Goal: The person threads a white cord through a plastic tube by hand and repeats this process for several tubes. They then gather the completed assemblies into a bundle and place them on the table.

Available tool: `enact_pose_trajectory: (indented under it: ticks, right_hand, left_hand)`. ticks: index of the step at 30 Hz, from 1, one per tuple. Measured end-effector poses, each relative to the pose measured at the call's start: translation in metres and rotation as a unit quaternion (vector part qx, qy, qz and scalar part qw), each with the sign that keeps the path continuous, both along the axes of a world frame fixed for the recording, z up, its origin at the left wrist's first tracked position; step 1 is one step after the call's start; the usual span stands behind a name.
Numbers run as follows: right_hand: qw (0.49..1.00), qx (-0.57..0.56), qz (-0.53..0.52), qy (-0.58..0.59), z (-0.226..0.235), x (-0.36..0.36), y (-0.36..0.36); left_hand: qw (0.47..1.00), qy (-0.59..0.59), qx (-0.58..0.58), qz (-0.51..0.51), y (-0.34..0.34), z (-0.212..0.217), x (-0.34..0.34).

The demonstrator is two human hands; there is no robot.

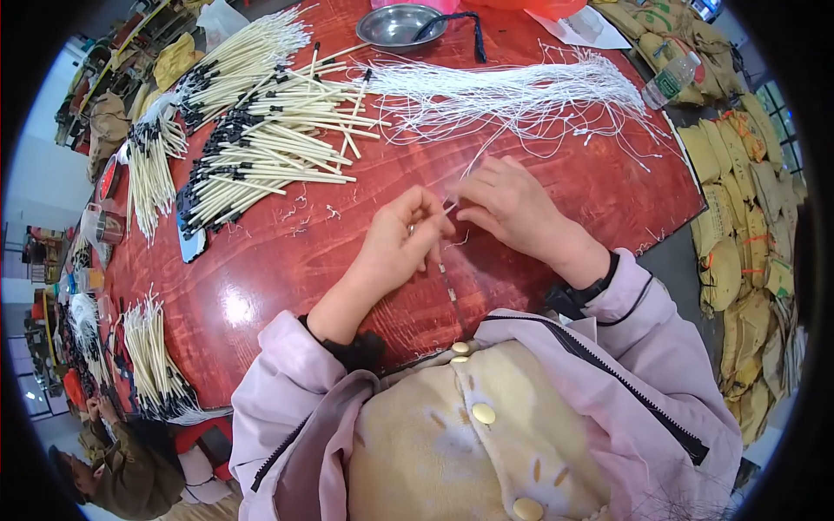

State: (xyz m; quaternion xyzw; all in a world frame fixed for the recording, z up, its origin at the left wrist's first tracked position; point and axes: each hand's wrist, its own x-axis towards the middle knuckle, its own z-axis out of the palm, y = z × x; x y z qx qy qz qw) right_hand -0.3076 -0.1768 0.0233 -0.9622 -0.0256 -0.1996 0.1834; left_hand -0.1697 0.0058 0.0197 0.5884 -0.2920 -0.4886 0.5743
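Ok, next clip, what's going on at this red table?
A person in a pink jacket sits at a red table with both hands close together over it. The left hand and right hand pinch a thin white string between their fingertips; the detail there is too small to tell more. A loose bundle of white strings lies just beyond the hands, piles of cream sticks with black ends sit to the left, and a metal bowl stands at the far edge.

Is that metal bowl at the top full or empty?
Empty, as far as visible: the bowl shows bare shiny metal inside; a dark cord drapes over its rim.
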Motion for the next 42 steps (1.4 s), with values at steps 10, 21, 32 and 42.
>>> enact_pose_trajectory:
  ticks: [10, 21, 32, 42]
  right_hand:
    - [0.998, 0.065, -0.008, 0.007, -0.006, 0.014, -0.035]
    - [0.999, 0.001, -0.003, -0.041, -0.011, 0.006, -0.034]
    - [0.996, -0.034, 0.013, 0.08, -0.027, -0.055, -0.011]
    - [0.979, -0.112, 0.063, 0.159, -0.03, -0.032, -0.007]
  left_hand:
    - [0.926, -0.377, -0.023, 0.017, -0.071, -0.001, 0.047]
    - [0.852, -0.491, -0.076, 0.167, -0.017, 0.019, 0.087]
    - [0.808, -0.516, 0.176, 0.224, 0.151, -0.04, 0.004]
    - [0.818, -0.492, 0.161, 0.252, 0.154, -0.04, 0.0]
